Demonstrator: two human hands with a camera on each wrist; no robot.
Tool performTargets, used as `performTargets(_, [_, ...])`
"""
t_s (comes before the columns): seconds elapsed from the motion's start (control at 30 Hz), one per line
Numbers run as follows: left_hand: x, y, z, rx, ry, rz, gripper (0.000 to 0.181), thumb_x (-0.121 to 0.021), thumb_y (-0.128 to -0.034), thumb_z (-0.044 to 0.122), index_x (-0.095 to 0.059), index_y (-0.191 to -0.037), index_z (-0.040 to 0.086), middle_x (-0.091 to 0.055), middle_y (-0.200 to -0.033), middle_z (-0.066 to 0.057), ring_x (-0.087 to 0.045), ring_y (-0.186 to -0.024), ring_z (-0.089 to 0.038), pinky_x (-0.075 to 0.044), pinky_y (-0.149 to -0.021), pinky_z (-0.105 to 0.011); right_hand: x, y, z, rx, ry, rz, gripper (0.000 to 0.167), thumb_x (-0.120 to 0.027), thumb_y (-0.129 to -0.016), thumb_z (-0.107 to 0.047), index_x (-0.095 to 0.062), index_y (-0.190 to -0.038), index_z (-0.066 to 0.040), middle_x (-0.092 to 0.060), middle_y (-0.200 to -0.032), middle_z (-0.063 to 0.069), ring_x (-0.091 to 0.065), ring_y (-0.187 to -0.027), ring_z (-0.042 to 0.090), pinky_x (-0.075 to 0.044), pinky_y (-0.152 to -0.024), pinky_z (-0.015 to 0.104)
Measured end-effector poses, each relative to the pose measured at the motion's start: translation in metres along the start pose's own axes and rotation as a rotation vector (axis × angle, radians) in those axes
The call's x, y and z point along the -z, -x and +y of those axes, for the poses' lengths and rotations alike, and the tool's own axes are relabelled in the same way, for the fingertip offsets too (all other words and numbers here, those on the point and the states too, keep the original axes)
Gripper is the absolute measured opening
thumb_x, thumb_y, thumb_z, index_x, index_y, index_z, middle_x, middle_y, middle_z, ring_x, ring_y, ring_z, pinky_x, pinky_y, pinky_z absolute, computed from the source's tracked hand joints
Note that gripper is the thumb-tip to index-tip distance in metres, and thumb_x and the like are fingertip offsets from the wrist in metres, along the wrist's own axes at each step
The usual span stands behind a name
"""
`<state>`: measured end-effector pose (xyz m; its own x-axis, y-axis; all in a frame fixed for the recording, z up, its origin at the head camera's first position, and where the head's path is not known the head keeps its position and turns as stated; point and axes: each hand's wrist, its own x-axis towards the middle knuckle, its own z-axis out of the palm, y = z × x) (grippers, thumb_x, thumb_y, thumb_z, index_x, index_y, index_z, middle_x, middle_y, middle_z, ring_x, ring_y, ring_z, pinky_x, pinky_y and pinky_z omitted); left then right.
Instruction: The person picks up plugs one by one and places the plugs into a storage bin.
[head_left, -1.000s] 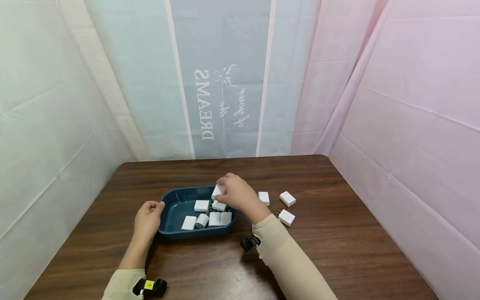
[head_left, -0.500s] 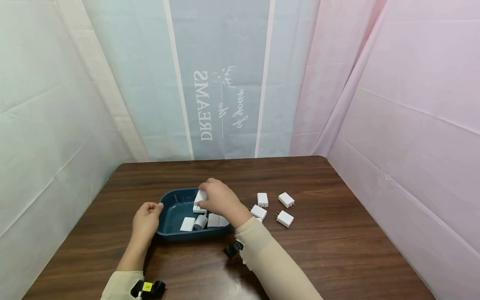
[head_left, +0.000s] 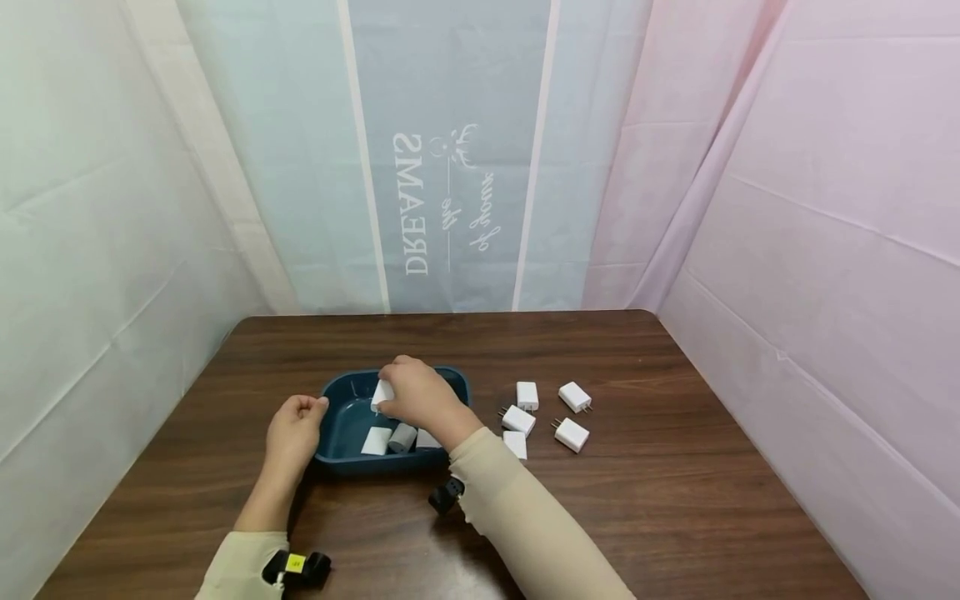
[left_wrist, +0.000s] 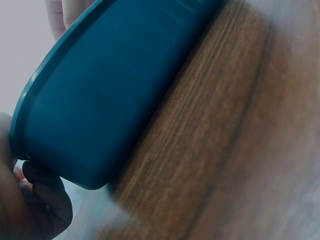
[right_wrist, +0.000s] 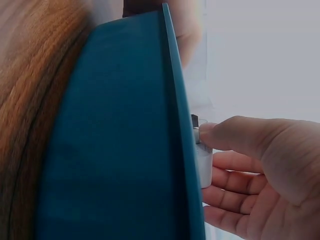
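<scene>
- Left of the blue tray [head_left: 347, 429], the left hand [head_left: 294, 432] pinches its rim; the left wrist view shows a curled finger under the rim, hidden from the head view.
- Before the tray's left end, a yellow label [head_left: 296, 564], its writing too small to read.
- Inside the tray, a white block [head_left: 376, 440], a rounded plug [head_left: 402, 437] and more, partly hidden.
- Over the tray, the right hand [head_left: 423, 396] grips a white charger [head_left: 382, 395]; only the right wrist view shows the thumb on it.
- Behind the tray, a curtain [head_left: 450, 67] reads "DREAMS", "the", "of your", mirrored.
- Right of the tray, five plug chargers [head_left: 572, 435] on the counter [head_left: 675, 500].

Brn wood tbl [head_left: 697, 492], pale cloth walls [head_left: 847, 167], wht lettering [head_left: 412, 204].
</scene>
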<state>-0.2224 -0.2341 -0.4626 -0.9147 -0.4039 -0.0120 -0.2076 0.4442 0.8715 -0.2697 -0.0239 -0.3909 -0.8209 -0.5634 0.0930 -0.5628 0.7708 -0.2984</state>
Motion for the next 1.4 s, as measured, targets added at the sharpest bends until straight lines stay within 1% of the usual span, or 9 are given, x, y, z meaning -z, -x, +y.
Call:
performTargets(0.2, [0.0, -0.001, 0.0, 0.002, -0.007, -0.001, 0.038, -0.05, -0.1079, 0.038, -0.058, -0.114, 0.001, -0.052, -0.086, -0.007, -0.05, -0.08, -0.023, -0.041, -0.065, -0.032, -0.004, -0.006, -0.005, -0.009, 0.009, -0.019, 0.046, -0.076, -0.094, -0.038, -0.067, -0.133, -0.016, -0.063, -0.128, 0.001, -0.065, -0.102, 0.011, -0.055, -0.081, 0.022])
performTargets(0.43, [0.0, -0.001, 0.001, 0.007, -0.013, -0.005, 0.038, -0.049, -0.1081, 0.038, -0.058, -0.115, 0.001, -0.052, -0.086, -0.008, -0.05, -0.081, -0.023, -0.041, -0.066, -0.033, -0.01, -0.01, -0.009, -0.013, 0.018, -0.02, 0.046, -0.076, -0.094, -0.038, -0.067, -0.134, -0.017, -0.064, -0.126, 0.0, -0.064, -0.1, 0.009, -0.056, -0.084, 0.024])
performTargets(0.63, [0.001, 0.0, 0.0, 0.015, -0.007, 0.004, 0.038, -0.05, -0.1079, 0.038, -0.058, -0.116, 0.001, -0.053, -0.087, -0.008, -0.051, -0.082, -0.024, -0.041, -0.066, -0.033, -0.015, -0.014, -0.015, -0.006, 0.027, -0.026, 0.045, -0.077, -0.093, -0.037, -0.067, -0.134, -0.018, -0.064, -0.129, 0.0, -0.065, -0.106, 0.01, -0.056, -0.089, 0.026])
performTargets(0.73, [0.001, 0.0, 0.001, 0.02, -0.004, -0.002, 0.038, -0.049, -0.1081, 0.038, -0.058, -0.117, 0.001, -0.052, -0.087, -0.008, -0.051, -0.081, -0.024, -0.041, -0.065, -0.033, -0.019, -0.016, -0.016, -0.007, 0.034, -0.035, 0.046, -0.076, -0.094, -0.036, -0.067, -0.135, -0.018, -0.063, -0.132, 0.0, -0.065, -0.109, 0.012, -0.056, -0.09, 0.027])
performTargets(0.87, [0.0, 0.0, 0.0, 0.012, -0.004, -0.002, 0.038, -0.05, -0.1079, 0.038, -0.058, -0.116, 0.001, -0.052, -0.086, -0.008, -0.051, -0.081, -0.024, -0.041, -0.066, -0.033, -0.023, -0.019, -0.016, -0.007, 0.032, -0.041, 0.046, -0.077, -0.093, -0.036, -0.067, -0.135, -0.02, -0.063, -0.133, -0.001, -0.064, -0.11, 0.011, -0.055, -0.09, 0.027])
performTargets(1.03, [-0.001, -0.001, 0.0, -0.007, -0.001, 0.008, 0.037, -0.052, -0.1072, 0.037, -0.059, -0.113, 0.001, -0.052, -0.084, -0.007, -0.051, -0.08, -0.023, -0.04, -0.067, -0.033, -0.027, -0.023, -0.013, 0.002, 0.013, -0.035, 0.047, -0.077, -0.093, -0.037, -0.066, -0.136, -0.021, -0.063, -0.132, -0.001, -0.063, -0.107, 0.01, -0.055, -0.091, 0.027])
performTargets(1.17, [-0.001, -0.001, 0.001, 0.0, 0.004, 0.004, 0.037, -0.052, -0.1075, 0.038, -0.058, -0.114, 0.001, -0.052, -0.084, -0.006, -0.051, -0.079, -0.023, -0.04, -0.065, -0.033, -0.03, -0.025, -0.009, 0.008, -0.011, -0.03, 0.046, -0.076, -0.093, -0.039, -0.066, -0.135, -0.023, -0.062, -0.131, -0.003, -0.062, -0.106, 0.009, -0.055, -0.092, 0.027])
performTargets(1.3, [0.0, 0.0, 0.001, 0.008, 0.013, -0.009, 0.038, -0.051, -0.1078, 0.038, -0.058, -0.116, 0.001, -0.052, -0.085, -0.007, -0.051, -0.08, -0.023, -0.041, -0.064, -0.032, -0.036, -0.026, -0.006, 0.035, -0.035, 0.0, 0.046, -0.075, -0.094, -0.04, -0.066, -0.135, -0.023, -0.062, -0.131, -0.003, -0.061, -0.104, 0.009, -0.054, -0.087, 0.025])
performTargets(1.4, [0.0, 0.0, 0.0, 0.008, 0.012, -0.014, 0.039, -0.051, -0.1076, 0.038, -0.058, -0.116, 0.001, -0.053, -0.086, -0.007, -0.051, -0.081, -0.023, -0.042, -0.066, -0.032, -0.04, -0.026, -0.005, 0.056, -0.051, 0.029, 0.047, -0.074, -0.094, -0.04, -0.066, -0.136, -0.022, -0.061, -0.133, -0.003, -0.061, -0.109, 0.01, -0.054, -0.09, 0.026])
